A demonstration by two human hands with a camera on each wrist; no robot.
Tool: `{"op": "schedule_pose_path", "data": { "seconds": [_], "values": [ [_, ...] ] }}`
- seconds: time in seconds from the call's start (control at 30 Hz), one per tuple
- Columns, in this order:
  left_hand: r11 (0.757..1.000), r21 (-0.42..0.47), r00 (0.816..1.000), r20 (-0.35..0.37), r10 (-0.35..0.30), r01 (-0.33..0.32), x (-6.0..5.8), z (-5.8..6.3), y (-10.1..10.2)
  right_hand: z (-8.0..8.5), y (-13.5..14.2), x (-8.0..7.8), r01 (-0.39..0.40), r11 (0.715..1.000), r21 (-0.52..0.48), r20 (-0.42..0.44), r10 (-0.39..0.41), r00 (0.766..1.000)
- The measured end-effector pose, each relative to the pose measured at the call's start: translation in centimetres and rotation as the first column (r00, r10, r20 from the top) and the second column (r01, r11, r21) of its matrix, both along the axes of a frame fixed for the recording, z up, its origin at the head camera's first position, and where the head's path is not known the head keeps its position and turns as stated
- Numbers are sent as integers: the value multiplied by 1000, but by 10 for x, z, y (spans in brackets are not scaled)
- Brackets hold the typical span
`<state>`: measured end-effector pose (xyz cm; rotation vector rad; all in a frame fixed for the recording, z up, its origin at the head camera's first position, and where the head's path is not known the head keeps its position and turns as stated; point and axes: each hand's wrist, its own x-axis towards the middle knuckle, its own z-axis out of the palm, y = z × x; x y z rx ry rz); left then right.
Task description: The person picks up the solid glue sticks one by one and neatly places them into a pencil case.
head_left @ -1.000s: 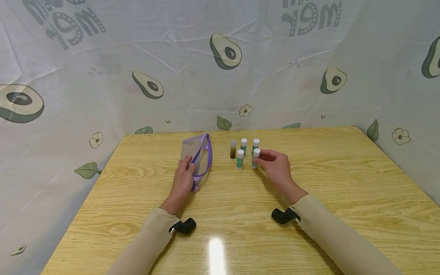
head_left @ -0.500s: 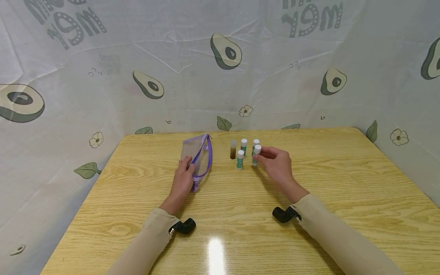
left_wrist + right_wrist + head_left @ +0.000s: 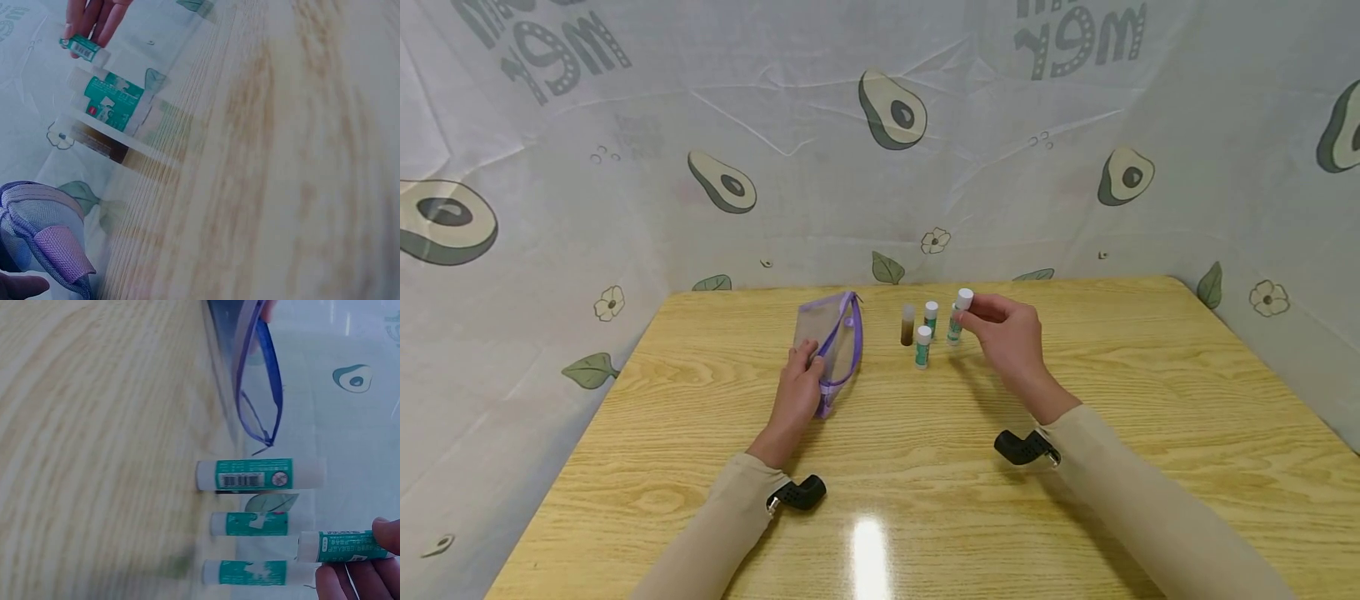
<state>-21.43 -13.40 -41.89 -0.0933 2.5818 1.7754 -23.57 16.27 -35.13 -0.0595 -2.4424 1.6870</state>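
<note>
In the head view my right hand (image 3: 1009, 340) pinches a green glue stick with a white cap (image 3: 344, 546), raised off the table between thumb and fingers. It overlaps another standing glue stick (image 3: 953, 333) behind it. Two more green glue sticks stand upright to the left, one in front (image 3: 922, 352) and one at the back (image 3: 931, 318). Beside them is a slim brown tube with a greyish top (image 3: 907, 329). My left hand (image 3: 797, 387) holds a mesh zipper pouch with purple trim (image 3: 816, 318), its mouth spread open toward the sticks.
The wooden table (image 3: 880, 450) ends at a hanging cloth (image 3: 820, 183) printed with avocados, leaves and flowers. A black curved camera mount sits on each wrist, the left one (image 3: 801, 493) and the right one (image 3: 1022, 448).
My right hand has lifted the glue stick off the table, upward and slightly away in the head view. My left hand and the pouch have stayed in place.
</note>
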Motion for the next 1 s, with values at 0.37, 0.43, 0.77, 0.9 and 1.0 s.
{"op": "schedule_pose_path", "data": {
  "seconds": [0.37,0.43,0.77,0.9,1.0],
  "values": [
    [1000,-5,1000,-14,-7,7,-1,-2,-1,22,-13,-8,2,996,-92,-65,-8,998],
    [1000,-10,1000,-15,-2,2,-1,-1,0,26,-15,-10,2,994,-107,-74,-10,997],
    [1000,-12,1000,5,13,-13,-2,1,2,46,-20,-24,-34,985,-167,-107,16,994],
    [1000,-12,1000,15,14,-14,-1,2,1,52,-23,-31,-38,981,-190,-98,19,995],
    [1000,-11,999,29,20,-20,0,1,1,56,-25,-36,-36,978,-205,-92,18,996]
  ]
}}
